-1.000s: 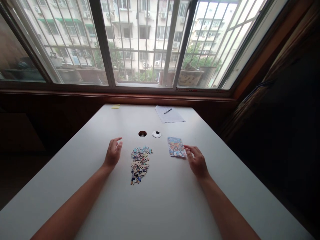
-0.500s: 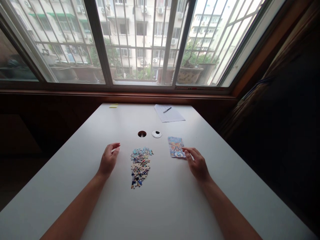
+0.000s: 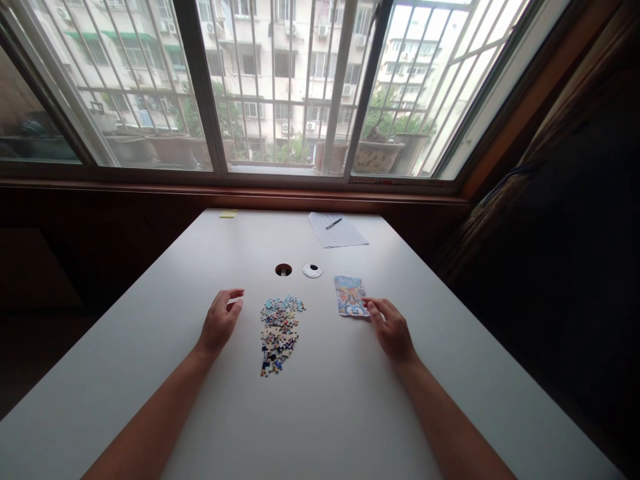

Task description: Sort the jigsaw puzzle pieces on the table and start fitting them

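Observation:
A heap of small colourful puzzle pieces [image 3: 278,331] lies on the white table [image 3: 320,413] between my two hands. My left hand [image 3: 221,321] rests on its edge just left of the heap, fingers loosely curved and apart, holding nothing. A colourful picture card [image 3: 349,295] lies to the right of the heap. My right hand [image 3: 391,329] lies palm down beside the card's near right corner, fingers spread, their tips touching or almost touching the card.
A round cable hole [image 3: 283,269] and its white cap [image 3: 312,270] sit behind the heap. Farther back lie a sheet of paper [image 3: 337,231] with a pen [image 3: 334,223] and a yellow note [image 3: 228,214]. Barred windows [image 3: 280,87] stand behind the table.
My left hand drew back slightly toward me and stays open beside the heap. My right hand shifted a little along the card's near edge. The pieces and the card have not moved.

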